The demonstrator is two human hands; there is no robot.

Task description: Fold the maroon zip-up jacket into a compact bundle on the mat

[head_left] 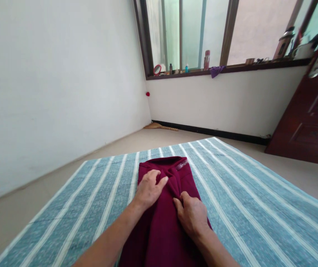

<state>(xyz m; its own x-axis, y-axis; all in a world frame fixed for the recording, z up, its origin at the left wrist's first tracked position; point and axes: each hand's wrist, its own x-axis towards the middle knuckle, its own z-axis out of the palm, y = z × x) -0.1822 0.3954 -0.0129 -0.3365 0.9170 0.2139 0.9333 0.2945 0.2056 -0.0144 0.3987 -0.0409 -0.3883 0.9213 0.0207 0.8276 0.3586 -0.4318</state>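
Observation:
A pair of maroon trousers (pixel 161 237) lies lengthwise on a striped blue-green cloth, its waist opening at the far end. A label reading "SPORT" shows at the right of the waistband. My left hand (pixel 149 189) rests on the left side just below the waist, thumb apart from the fingers. Lower down on the right, my right hand (pixel 192 213) has its fingers curled in and pinches a fold of the fabric. Creases run between the two hands up to the waistband. The near end of the trousers passes out of view between my forearms.
The striped cloth (pixel 239 178) covers a flat surface with edges at the left, far and right sides. Beyond it are a broom (pixel 161 127) on the floor, white walls, a dark red door (pixel 300 122) and a window sill (pixel 231 68) holding bottles and a purple cloth (pixel 217 71).

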